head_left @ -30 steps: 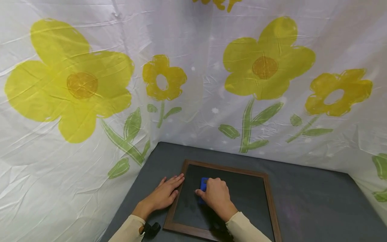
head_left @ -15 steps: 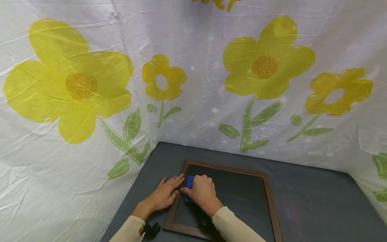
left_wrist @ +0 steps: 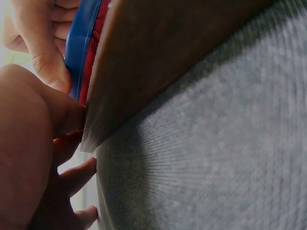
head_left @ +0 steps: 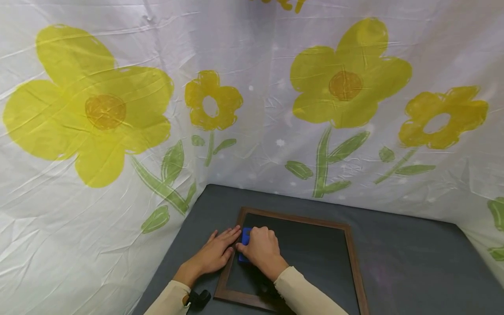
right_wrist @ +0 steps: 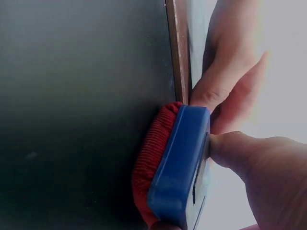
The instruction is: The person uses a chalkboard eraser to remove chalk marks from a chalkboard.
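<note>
A chalkboard (head_left: 311,258) in a brown wooden frame lies flat on the dark table. Near its left edge, my right hand (head_left: 261,249) grips a blue chalkboard eraser (right_wrist: 177,167), thumb on one side. The red ribbed underside of the eraser lies against the black surface in the right wrist view. My left hand (head_left: 210,253) rests at the board's left side, fingers extended, tips touching the wooden frame (left_wrist: 144,52). In the left wrist view the eraser's blue and red edge shows just beyond the frame, close to the left thumb.
The dark grey table (head_left: 405,262) extends past the board to the right and back. A white curtain (head_left: 260,144) printed with yellow flowers hangs around its far and left sides. A black strap device (head_left: 198,299) sits at the left wrist.
My right hand has slid the eraser leftward across the board to the frame's left side, mostly in the first half second. My left hand has stayed in place.
</note>
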Action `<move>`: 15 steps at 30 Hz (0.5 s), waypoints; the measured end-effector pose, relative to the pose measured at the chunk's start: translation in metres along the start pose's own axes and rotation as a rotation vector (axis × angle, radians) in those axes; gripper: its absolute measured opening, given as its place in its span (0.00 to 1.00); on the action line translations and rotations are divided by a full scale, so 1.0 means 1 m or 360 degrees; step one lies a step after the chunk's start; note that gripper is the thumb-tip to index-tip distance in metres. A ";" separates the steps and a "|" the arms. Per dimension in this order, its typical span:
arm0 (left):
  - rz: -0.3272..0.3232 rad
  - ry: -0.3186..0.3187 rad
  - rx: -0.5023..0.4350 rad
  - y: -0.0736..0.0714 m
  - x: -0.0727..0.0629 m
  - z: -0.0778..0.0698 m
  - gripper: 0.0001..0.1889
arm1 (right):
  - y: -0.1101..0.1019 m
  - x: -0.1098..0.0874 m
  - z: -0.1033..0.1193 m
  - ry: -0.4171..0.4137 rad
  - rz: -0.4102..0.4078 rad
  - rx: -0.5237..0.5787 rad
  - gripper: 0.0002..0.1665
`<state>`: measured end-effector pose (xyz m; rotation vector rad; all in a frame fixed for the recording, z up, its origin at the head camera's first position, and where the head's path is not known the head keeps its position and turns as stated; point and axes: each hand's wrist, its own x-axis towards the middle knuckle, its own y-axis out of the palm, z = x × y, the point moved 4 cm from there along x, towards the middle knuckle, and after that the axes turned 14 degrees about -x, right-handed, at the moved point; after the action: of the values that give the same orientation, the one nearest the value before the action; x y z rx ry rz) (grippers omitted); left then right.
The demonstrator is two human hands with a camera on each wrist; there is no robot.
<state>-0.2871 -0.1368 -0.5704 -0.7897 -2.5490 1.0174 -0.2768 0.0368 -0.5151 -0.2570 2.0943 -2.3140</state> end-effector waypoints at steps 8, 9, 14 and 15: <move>0.0011 -0.0003 -0.0014 0.000 0.000 0.001 0.30 | -0.002 -0.003 -0.005 0.0022 0.0028 0.0027 0.37; 0.0010 -0.0003 -0.0011 0.000 0.000 0.001 0.30 | -0.003 -0.004 -0.006 0.0027 0.0031 0.0030 0.37; 0.0001 0.0004 -0.0002 0.000 -0.001 0.000 0.30 | -0.004 -0.008 -0.015 0.0056 0.0025 0.0038 0.36; -0.0001 0.0005 0.0001 0.000 -0.001 -0.001 0.30 | -0.005 -0.009 -0.017 0.0061 0.0023 0.0045 0.36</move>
<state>-0.2858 -0.1370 -0.5702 -0.7899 -2.5460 1.0162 -0.2694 0.0553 -0.5133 -0.1982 2.0713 -2.3571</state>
